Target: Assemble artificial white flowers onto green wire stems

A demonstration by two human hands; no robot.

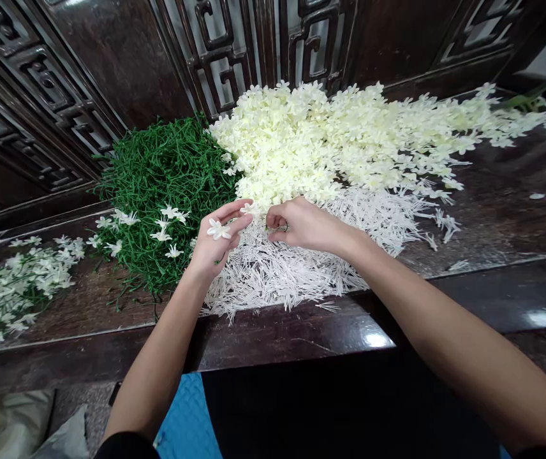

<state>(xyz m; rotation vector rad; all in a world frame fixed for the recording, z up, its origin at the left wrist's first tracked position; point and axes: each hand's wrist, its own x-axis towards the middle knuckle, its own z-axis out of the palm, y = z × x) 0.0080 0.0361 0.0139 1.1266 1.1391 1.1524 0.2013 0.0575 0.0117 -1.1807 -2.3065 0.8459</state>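
My left hand (217, 237) is raised over a heap of thin white plastic stamens (282, 268), its fingers curled round small cream flower heads (217, 229). My right hand (296, 224) sits just to its right, fingers pinched together on something small I cannot make out, at the edge of a big pile of cream flower heads (340, 137). The fingertips of both hands nearly meet.
A mound of green plastic stems (162, 175) lies left of the hands, a few white blooms on it. Assembled flower sprigs (17, 280) lie at the far left. All rest on a dark wooden table (493, 217) against carved wooden panels (62, 89). Bags lie on the floor (19, 427).
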